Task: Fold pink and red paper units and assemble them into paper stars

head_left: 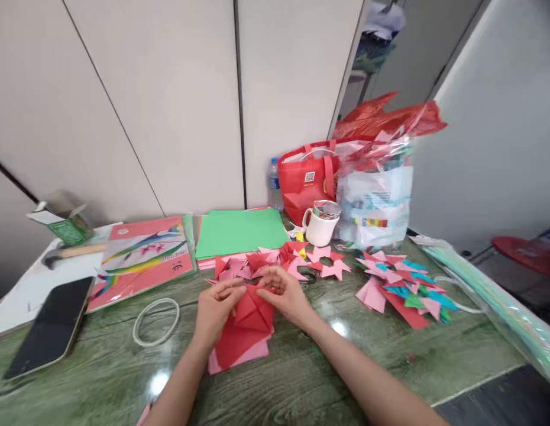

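A red sheet of origami paper (254, 311), creased and partly folded, is held up between both hands. My left hand (220, 299) pinches its upper left edge with thumb and fingers. At the upper right edge, my right hand (281, 291) grips it in the same way. Beneath lies a small stack of red and pink paper squares (239, 349) on the table. Just behind the hands sit pink and red folded paper pieces (243, 265), some joined into a ring (326, 262).
Green paper sheets (242, 232) and a paper packet (144, 260) lie behind. A white mug (322, 223) stands before a red bag (308, 183). On the left are a phone (51, 325) and a white ring (156, 322); on the right, coloured folded pieces (405, 284) and a long plastic packet (497, 302).
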A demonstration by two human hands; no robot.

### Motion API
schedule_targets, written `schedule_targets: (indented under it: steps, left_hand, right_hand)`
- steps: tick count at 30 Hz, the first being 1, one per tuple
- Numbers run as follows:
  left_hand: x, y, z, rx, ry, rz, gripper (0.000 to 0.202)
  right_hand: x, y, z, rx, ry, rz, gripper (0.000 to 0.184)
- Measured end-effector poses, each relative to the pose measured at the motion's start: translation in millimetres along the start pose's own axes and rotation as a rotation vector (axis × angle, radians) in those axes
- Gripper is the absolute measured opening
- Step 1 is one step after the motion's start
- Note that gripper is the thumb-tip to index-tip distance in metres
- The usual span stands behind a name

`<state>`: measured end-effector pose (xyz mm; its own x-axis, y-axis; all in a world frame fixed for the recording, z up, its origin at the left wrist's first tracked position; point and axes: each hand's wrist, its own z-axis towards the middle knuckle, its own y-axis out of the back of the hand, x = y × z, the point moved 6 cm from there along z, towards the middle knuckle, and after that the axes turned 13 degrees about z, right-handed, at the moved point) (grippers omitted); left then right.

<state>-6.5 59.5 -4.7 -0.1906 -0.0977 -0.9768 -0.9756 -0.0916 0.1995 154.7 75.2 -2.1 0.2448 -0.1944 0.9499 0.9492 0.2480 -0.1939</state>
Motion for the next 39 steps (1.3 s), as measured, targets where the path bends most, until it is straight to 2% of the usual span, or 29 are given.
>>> schedule_targets:
  steps: [5, 10, 16, 19, 22, 28, 33, 39]
  left_hand:
    - [-1.3, -1.5, -0.5, 0.008, -0.007, -0.055, 0.02]
    - [-1.8, -6.6, -0.6, 0.113, 0.032, -0.123, 0.02]
    - [0.2, -9.3, -0.5, 0.146, 0.04, -0.167, 0.024]
    - [-0.1, -8.7, -0.9, 0.116, 0.041, -0.162, 0.022]
    - [-1.8, -4.8, -1.2, 0.033, 0.012, -0.133, 0.019]
    - [-5.7, -2.6, -2.0, -0.018, -0.101, -0.001, 0.019]
    - [-15.2, -1.2, -4.3, -0.063, -0.229, 0.208, 0.019]
    - [-40.6, 8.1, -19.0, -0.31, -0.6, 0.451, 0.015]
  right_hand:
    - [-2.3, -4.7, -2.0, 0.052, -0.042, -0.054, 0.014]
    - [1.0, -7.0, -1.9, 0.093, -0.012, -0.047, 0.013]
    - [-1.7, -5.4, -1.0, 0.084, -0.045, 0.014, 0.013]
    - [-3.9, -6.1, -1.4, 0.098, -0.055, 0.045, 0.014]
    - [-5.4, -7.0, -1.7, 0.105, -0.071, 0.074, 0.015]
    - [-1.8, -8.8, -2.2, 0.111, -0.069, 0.025, 0.015]
    - [0.2, -11.7, -3.3, 0.124, -0.088, 0.033, 0.013]
    - [16.1, -0.4, -3.9, -0.081, 0.097, 0.021, 0.006]
